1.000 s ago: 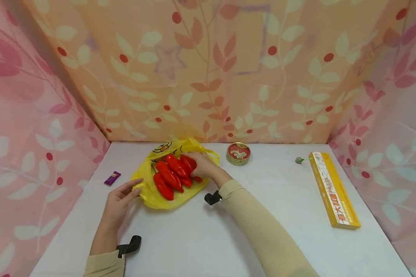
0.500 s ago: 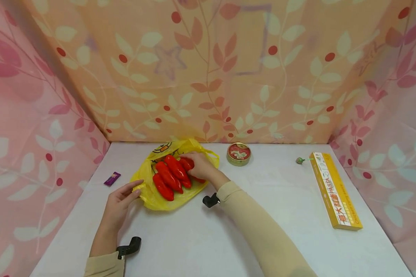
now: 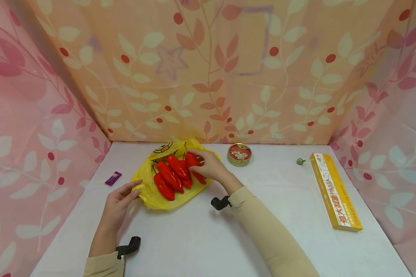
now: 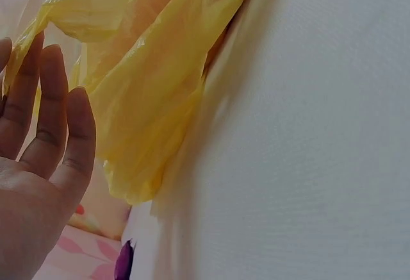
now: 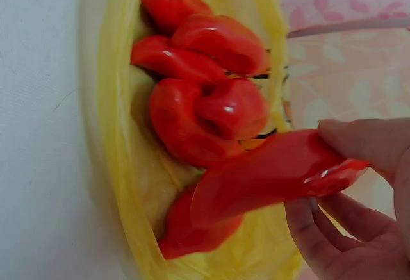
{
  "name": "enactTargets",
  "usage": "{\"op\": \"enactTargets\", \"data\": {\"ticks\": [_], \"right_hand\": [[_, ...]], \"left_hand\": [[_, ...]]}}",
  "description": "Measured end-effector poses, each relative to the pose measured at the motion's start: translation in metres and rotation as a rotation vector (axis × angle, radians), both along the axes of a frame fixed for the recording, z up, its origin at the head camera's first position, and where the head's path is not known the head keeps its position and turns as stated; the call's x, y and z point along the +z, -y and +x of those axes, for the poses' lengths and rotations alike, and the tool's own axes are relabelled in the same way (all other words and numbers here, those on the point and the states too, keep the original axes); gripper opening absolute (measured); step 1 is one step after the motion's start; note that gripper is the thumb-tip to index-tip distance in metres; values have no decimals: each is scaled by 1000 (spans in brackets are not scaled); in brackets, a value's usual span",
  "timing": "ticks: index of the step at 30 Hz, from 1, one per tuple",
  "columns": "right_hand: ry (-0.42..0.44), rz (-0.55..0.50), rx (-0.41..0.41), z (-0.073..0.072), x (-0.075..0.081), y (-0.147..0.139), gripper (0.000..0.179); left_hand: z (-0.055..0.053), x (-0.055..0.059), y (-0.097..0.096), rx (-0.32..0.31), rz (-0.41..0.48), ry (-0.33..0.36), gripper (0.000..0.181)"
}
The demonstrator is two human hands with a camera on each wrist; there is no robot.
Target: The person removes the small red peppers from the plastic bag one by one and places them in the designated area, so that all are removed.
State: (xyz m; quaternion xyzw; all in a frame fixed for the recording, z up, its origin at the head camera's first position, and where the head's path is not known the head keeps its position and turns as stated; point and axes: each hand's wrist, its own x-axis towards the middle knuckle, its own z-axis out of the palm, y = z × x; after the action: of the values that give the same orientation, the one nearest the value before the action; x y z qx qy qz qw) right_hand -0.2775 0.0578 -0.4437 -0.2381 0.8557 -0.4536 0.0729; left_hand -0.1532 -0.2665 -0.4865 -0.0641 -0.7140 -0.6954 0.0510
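Note:
A yellow plastic bag lies with its mouth spread, several glossy red peppers inside it. At the bag's left edge my left hand pinches the thin plastic between thumb and fingers. In the left wrist view, fingers reach up to the crumpled edge. My right hand is over the bag's right side and grips one red pepper between thumb and fingers. That pepper slants above another pepper in the right wrist view. The rest lie heaped against one another.
A round red-and-gold tin stands right of the bag. A lollipop lies beside a long yellow pasta box at the far right. Left of the bag is a small purple packet. Patterned cloth walls bound the white table.
My right hand has drawn back slightly to the right, with a pepper now showing in its grip. The left hand has kept its place at the bag's edge.

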Motion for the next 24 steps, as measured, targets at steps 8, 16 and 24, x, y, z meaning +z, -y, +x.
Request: {"op": "enactTargets", "data": {"ticks": [8, 16, 24], "right_hand": [[-11, -86, 16, 9, 1, -33, 60], [25, -112, -15, 19, 1, -60, 58], [48, -126, -82, 33, 5, -85, 56]], "left_hand": [[0, 0, -2, 2, -3, 29, 42], [-1, -1, -1, -10, -15, 24, 42], [-2, -4, -1, -23, -2, 7, 41]]}}
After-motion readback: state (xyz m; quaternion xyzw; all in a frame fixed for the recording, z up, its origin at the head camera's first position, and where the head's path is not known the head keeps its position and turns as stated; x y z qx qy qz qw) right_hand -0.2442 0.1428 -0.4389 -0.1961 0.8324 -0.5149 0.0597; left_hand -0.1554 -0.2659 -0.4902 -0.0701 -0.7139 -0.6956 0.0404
